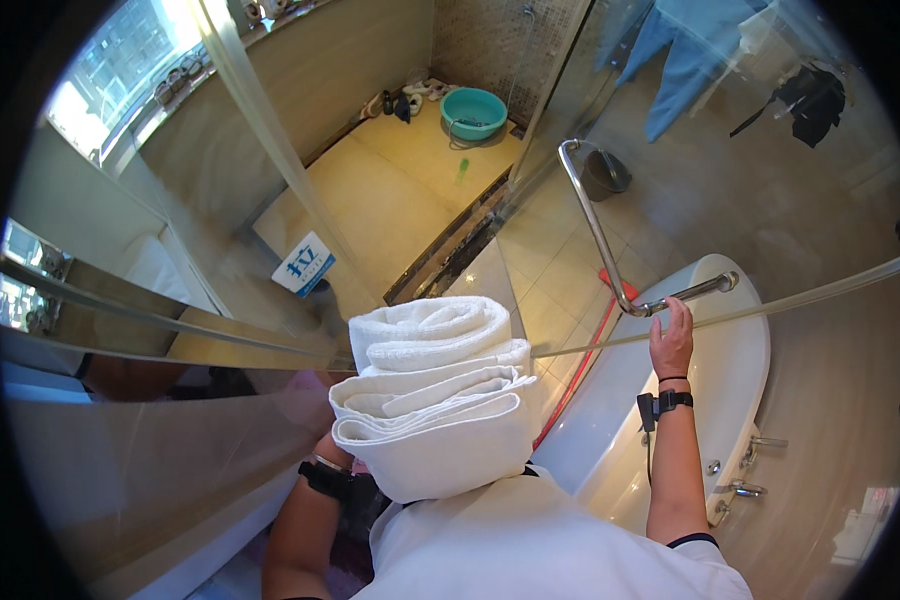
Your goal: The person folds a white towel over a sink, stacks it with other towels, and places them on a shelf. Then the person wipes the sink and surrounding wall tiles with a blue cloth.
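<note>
A stack of folded white towels (435, 397) rests against my chest. My left hand (335, 448) is at the stack's lower left side, its fingers mostly hidden behind the towels, so its grip cannot be made out. My right hand (672, 341) is raised at the lower end of the bent metal door handle (607, 247), with the fingertips at the bar and the fingers extended. The handle is mounted on a glass door panel (810, 301). Both wrists wear black straps.
A white bathtub (759, 360) with metal taps (746, 489) lies at right, a red-handled tool (581, 367) beside it. Beyond the glass stand a turquoise basin (473, 114), several shoes (412, 101) and a dark bucket (604, 175). A raised threshold (450, 240) crosses the floor. Blue clothing (671, 67) shows upper right.
</note>
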Motion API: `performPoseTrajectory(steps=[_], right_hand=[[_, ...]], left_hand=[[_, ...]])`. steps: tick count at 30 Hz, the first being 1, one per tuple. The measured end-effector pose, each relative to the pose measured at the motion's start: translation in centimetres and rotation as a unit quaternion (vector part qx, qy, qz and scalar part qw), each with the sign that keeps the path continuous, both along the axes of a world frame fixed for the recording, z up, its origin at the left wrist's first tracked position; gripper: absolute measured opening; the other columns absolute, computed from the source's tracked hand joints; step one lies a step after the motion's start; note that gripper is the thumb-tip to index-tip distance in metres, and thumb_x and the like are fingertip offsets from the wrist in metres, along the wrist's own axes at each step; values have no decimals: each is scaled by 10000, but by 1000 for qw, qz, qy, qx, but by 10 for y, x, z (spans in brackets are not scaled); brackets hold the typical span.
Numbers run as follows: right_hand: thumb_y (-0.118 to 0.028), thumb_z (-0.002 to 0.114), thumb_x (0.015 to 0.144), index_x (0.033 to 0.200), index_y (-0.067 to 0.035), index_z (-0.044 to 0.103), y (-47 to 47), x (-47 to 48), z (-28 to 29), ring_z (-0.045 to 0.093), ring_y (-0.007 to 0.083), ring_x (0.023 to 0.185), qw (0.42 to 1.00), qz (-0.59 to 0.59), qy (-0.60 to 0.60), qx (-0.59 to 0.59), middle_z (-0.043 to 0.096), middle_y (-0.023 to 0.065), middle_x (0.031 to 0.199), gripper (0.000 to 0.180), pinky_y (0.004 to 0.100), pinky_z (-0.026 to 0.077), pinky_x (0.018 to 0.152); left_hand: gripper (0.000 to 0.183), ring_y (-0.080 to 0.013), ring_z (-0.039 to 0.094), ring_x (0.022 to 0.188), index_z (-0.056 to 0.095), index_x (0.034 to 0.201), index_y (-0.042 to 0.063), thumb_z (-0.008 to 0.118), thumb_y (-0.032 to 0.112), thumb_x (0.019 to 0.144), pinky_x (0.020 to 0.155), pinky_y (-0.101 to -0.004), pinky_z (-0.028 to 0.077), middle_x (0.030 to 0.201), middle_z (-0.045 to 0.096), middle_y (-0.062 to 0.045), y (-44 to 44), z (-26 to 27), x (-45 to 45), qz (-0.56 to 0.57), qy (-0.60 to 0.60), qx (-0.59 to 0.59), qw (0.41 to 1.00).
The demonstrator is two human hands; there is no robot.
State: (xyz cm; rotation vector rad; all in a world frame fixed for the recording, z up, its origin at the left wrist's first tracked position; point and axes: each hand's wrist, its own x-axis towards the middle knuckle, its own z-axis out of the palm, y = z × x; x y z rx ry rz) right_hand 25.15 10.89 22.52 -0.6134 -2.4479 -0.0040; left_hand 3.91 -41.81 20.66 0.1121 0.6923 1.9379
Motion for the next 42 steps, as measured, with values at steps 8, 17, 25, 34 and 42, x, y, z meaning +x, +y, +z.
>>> performPoseTrajectory(steps=[8, 17, 25, 34, 42], right_hand=[[15, 711, 810, 988, -45, 656, 25, 5, 5, 633, 342, 1133, 993, 108, -29, 41, 663, 124, 1104, 196, 430, 530, 990], [-2, 717, 791, 994, -63, 632, 64, 1, 0, 587, 351, 1172, 998, 41, -43, 36, 638, 118, 1132, 228, 460, 481, 1012], [-67, 692, 827, 1010, -101, 639, 99, -29, -29, 576, 300, 1152, 989, -61, -59, 118, 634, 68, 1142, 193, 477, 392, 1043], [-72, 683, 807, 987, -110, 670, 140, -22, -32, 598, 245, 1083, 989, -41, -106, 98, 649, 29, 1107, 184, 431, 391, 969], [-40, 700, 796, 984, -96, 650, 154, -31, -19, 585, 294, 1088, 995, -68, -66, 25, 642, 67, 1109, 202, 455, 390, 986]], left_hand=[[513, -141, 562, 1278, 513, 1504, 77, 579, 339, 1068, 1083, -323, 500, 1473, 576, -101, -4, -14, -28, -5, -12, 11, 1000], [504, -142, 560, 1280, 512, 1504, 77, 580, 325, 1071, 1083, -323, 503, 1477, 573, -105, -24, -15, -50, 61, -35, 40, 997], [501, -139, 567, 1272, 517, 1500, 77, 572, 334, 1073, 1078, -322, 505, 1469, 580, -102, 51, -14, -82, 49, -7, 9, 999], [499, -137, 574, 1263, 522, 1496, 77, 562, 344, 1076, 1072, -320, 507, 1459, 588, -100, 191, 3, -132, -55, 50, -54, 996], [497, -134, 581, 1255, 527, 1492, 77, 554, 353, 1079, 1067, -319, 509, 1451, 594, -97, 300, 16, -174, -163, 131, -64, 976]])
